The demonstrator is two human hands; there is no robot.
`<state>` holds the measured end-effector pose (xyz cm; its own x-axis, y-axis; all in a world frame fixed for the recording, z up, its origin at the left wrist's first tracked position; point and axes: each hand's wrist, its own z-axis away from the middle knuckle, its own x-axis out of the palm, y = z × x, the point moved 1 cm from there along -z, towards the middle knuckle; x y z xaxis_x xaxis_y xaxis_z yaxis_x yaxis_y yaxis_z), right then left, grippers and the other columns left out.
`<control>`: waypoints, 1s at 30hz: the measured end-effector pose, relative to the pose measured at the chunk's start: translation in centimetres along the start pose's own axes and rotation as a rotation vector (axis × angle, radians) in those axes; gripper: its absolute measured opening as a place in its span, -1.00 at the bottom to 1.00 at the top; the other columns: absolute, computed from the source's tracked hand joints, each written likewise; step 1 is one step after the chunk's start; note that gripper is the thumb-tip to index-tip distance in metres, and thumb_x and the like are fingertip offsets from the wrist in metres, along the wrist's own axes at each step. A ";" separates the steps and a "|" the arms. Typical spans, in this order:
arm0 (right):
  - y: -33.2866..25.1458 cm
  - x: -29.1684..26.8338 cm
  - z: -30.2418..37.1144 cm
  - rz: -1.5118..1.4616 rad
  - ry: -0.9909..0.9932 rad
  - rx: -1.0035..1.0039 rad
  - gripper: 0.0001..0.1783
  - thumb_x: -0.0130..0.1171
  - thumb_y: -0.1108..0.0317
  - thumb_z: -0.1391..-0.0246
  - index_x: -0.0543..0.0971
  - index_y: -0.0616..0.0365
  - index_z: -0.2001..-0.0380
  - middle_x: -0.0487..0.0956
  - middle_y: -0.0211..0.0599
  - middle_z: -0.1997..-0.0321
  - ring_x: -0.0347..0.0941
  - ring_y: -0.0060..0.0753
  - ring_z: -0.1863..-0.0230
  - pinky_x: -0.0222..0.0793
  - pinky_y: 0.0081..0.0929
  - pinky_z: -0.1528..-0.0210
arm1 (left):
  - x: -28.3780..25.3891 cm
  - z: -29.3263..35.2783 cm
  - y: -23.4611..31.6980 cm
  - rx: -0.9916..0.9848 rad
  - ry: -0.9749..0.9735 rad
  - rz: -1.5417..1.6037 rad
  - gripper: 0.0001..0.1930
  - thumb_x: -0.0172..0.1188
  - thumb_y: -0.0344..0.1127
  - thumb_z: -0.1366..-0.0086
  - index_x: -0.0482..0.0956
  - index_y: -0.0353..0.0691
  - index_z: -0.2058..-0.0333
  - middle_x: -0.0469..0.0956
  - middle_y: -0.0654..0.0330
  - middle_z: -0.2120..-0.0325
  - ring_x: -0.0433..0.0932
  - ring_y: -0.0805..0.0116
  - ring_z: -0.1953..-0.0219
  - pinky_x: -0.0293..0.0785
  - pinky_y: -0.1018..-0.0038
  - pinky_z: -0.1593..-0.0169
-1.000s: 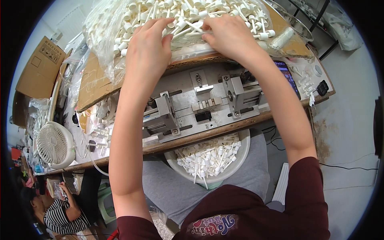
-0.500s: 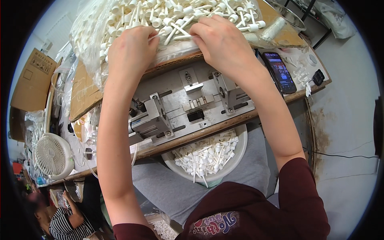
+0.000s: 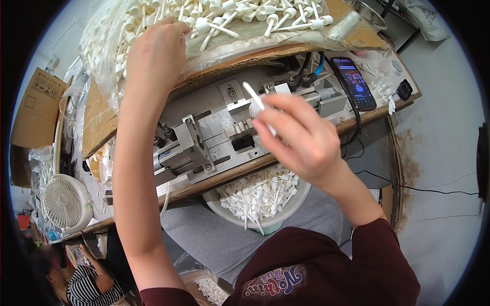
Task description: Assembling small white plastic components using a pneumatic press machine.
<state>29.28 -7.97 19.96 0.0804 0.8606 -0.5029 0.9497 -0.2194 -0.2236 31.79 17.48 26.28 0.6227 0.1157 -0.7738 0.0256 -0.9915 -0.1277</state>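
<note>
My right hand [image 3: 301,137] is closed on a white applicator cap with a stick [image 3: 253,96], its stick end pointing up and left. The hand hangs over the metal fixture [image 3: 209,137], beside the slotted holder block [image 3: 239,127] in its middle. My left hand [image 3: 157,53] is at the pile of white stick caps [image 3: 219,21] in the plastic-lined cardboard box. Its fingers are curled and its fingertips partly hidden, so whatever they hold does not show.
Below the bench edge, a white basket [image 3: 301,204] holds more stick caps. A phone [image 3: 353,84] lies at the right, near loose white parts and a black clip-like piece [image 3: 405,91]. A fan [image 3: 67,204] stands at the left. Another person in stripes [image 3: 94,283] sits at lower left.
My right hand has come away from the pile, down and toward me over the fixture, with a stick cap in it. My left hand has shifted slightly left and up along the pile.
</note>
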 end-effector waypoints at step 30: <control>-1.7 2.9 3.6 0.082 -0.433 0.062 -0.59 0.49 0.42 0.27 0.71 0.16 0.21 0.67 -0.29 -0.10 0.43 -0.43 0.64 0.42 -0.53 0.51 | -6.9 15.3 9.5 -0.268 0.139 0.526 -0.60 0.42 -0.60 0.07 0.73 -0.27 0.15 0.58 -0.01 -0.10 0.64 0.26 0.12 0.59 0.39 0.04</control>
<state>26.83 -6.79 15.85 0.0081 0.5704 -0.8214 0.9242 -0.3178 -0.2116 15.76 8.14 20.94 0.7013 -0.3846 -0.6002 -0.1282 -0.8963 0.4245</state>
